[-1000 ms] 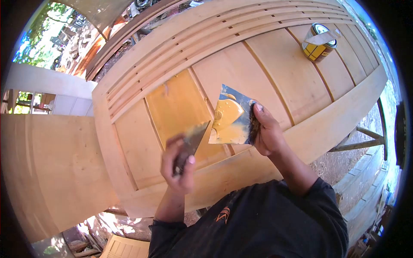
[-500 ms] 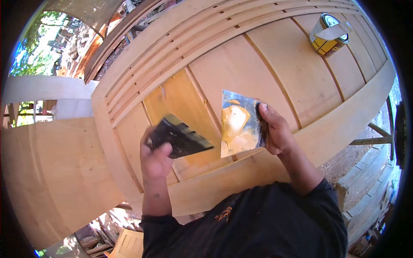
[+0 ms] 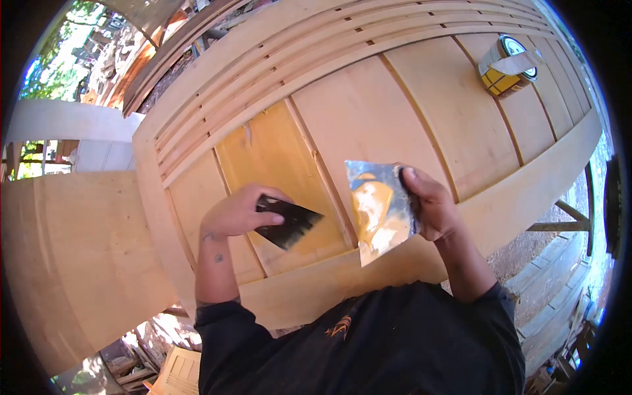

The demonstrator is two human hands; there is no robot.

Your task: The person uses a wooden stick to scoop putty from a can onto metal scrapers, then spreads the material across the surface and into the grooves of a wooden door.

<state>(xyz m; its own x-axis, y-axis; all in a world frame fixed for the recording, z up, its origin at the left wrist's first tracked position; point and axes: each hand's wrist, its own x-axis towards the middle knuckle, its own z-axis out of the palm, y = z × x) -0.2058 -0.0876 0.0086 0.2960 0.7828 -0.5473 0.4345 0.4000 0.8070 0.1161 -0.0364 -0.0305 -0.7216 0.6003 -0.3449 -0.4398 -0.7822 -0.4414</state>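
My left hand (image 3: pixel 247 210) grips a dark flat scraper (image 3: pixel 288 222) over the yellow-coated panel (image 3: pixel 266 151) of a wooden door. Whether the scraper's edge touches the wood, I cannot tell. To the right, my right hand (image 3: pixel 431 204) holds a shiny metal plate (image 3: pixel 382 207) by its right side, thumb on top. Yellowish paste is smeared on the plate's face. The plate is above the lower part of the door (image 3: pixel 368 99), tilted.
An open can (image 3: pixel 503 76) with a light flat strip across its top stands on the door's upper right part. Slats run along the door's far side. A plywood sheet (image 3: pixel 79 257) lies at the left. Wooden supports show at the right.
My left hand has turned, and the scraper now points down and right, its face less blurred. My right hand and the metal plate have moved slightly right and down. The view has shifted a little.
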